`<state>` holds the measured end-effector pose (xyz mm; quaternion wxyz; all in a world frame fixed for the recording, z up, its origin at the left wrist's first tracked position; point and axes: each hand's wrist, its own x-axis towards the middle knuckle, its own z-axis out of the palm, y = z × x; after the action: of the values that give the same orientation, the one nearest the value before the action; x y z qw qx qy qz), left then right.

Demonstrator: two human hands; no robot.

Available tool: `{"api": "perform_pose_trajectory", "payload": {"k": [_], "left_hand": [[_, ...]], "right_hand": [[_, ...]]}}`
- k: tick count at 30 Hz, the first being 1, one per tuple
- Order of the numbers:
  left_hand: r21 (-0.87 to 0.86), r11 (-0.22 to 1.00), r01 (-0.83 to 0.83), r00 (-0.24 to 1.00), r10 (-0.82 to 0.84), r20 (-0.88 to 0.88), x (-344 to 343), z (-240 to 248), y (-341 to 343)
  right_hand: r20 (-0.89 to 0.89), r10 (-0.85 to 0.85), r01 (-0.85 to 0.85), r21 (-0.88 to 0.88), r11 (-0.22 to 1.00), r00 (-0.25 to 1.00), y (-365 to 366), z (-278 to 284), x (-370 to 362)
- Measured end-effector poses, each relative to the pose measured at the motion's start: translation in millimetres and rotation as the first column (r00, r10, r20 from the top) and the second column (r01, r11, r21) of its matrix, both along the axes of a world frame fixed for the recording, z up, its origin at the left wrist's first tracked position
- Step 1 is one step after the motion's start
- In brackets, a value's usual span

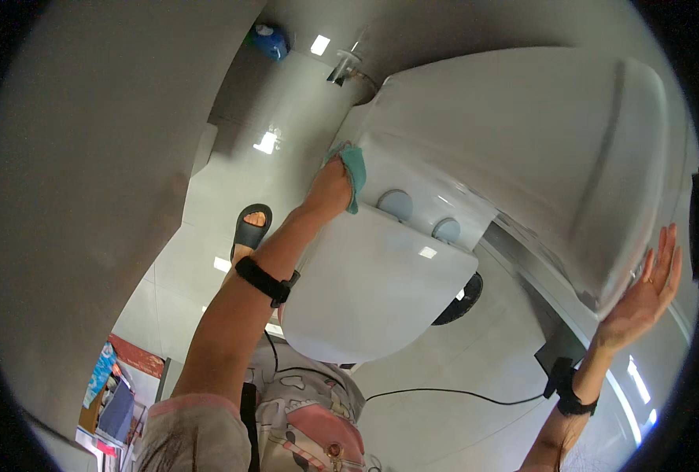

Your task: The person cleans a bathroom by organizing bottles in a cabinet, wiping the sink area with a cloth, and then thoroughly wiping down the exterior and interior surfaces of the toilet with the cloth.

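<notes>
A white toilet stands in front of me with its lid [365, 291] down. My left hand [330, 189] is closed on a green cloth [354, 175], pressed to the toilet's left side where the bowl meets the tank [507, 118]. Two round grey hinge caps [395, 204] sit just right of the cloth, behind the lid. Over at the tank's right end, my right hand [647, 299] lies against its edge, fingers stretched out and holding nothing. Part of the cloth is hidden under my left fingers.
A metal valve [344, 68] with a hose and a blue bottle [269, 42] are by the far wall. Black slippers [252, 226] are on my feet either side of the bowl. A black cable [459, 390] runs across to my right wrist strap. A large grey surface [90, 197] fills the left.
</notes>
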<state>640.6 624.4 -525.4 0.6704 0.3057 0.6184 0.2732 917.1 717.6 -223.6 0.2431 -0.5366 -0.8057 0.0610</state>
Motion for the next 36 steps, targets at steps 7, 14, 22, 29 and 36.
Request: {"api": "perform_pose_trajectory", "payload": {"k": [7,14,22,29,36], "left_hand": [[0.087,0.975,0.206,0.886,-0.148,-0.440,11.1,1.6,21.1],[0.172,0.954,0.245,0.956,-0.207,-0.209,6.4,-15.1,20.0],[0.247,0.964,0.096,0.995,-0.100,0.004,-1.4,-45.2,-7.1],[0.433,0.826,0.360,0.933,-0.312,-0.182,-16.7,-70.6,-77.7],[0.360,0.879,0.311,0.942,-0.334,0.002,-9.1,-77.7,-82.8]], "right_hand": [[-0.040,-0.099,0.106,0.274,0.956,0.994,-39.1,2.0,-5.5],[-0.045,-0.260,0.263,0.222,0.939,0.965,-139.8,-66.7,-3.0],[-0.017,-0.566,0.478,-0.514,0.712,0.824,-223.2,-204.2,-36.2],[0.060,-0.357,0.340,-0.484,0.806,0.932,-224.4,-236.5,-78.9],[0.169,-0.395,0.430,-0.342,0.836,0.903,-221.2,-256.5,-80.9]]}}
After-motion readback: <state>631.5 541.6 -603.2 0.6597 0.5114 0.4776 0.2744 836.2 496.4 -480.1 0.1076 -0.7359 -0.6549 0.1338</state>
